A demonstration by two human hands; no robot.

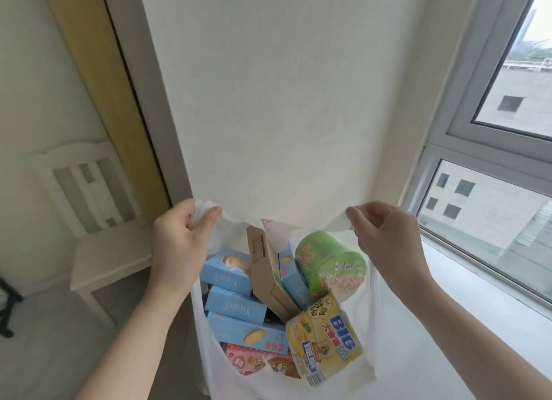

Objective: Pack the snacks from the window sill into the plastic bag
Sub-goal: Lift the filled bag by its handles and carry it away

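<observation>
**Full bag, held up by its two handles**

Plastic bag (343, 355) hangs in front of the white wall, just beside the window sill (478, 295); its lower part is out of view, so I cannot tell whether it rests on anything.

Left hand (182, 244): fingers curled tight round a bunched handle, thumb pressed over it. Right hand (388, 238): thumb and fingertips pinch the other handle, the film twisted to a thin strip between them.

Inside, packed close: several light blue biscuit boxes (236, 307), a brown carton (265, 271) standing on end, a green tub (331, 262), a yellow noodle bowl (325, 340) on its side near the rim, pink packets (245, 361) low down. The visible stretch of sill shows no snacks, so packing looks about done.

Handling, my guess:
- Film thin, soft, slippery; the handles are the only sound hold.
- Load bulky but probably not heavy, mostly card and foam.
- Box corners may poke through the film.
- Yellow bowl sits high; a tilt could spill it.
- The right hand's pinch looks the weaker hold; a full curl would serve better.
</observation>
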